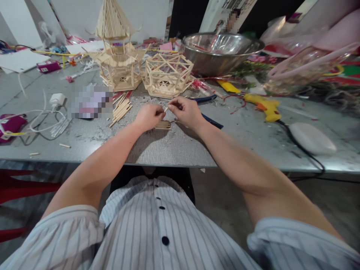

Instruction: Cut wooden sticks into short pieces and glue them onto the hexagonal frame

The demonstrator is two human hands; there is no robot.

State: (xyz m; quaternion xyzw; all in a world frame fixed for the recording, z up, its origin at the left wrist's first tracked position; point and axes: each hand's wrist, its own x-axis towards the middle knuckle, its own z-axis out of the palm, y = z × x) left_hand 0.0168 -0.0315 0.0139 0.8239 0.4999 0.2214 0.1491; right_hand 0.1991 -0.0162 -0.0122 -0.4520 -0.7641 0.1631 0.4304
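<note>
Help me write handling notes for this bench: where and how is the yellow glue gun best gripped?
I'd take the yellow glue gun by its handle, coming from the near right. It lies with that handle angled toward the table's near edge, beside the orange trigger; the narrow front points left, away from the grip. Mind the black cord.

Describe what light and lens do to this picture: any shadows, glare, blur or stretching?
In the head view, shadows fall on the table below the left hand and right hand; also in the head view, the metal bowl gleams, the pink-rimmed container looks smeared, and the sleeves seem stretched by a wide lens.
</note>
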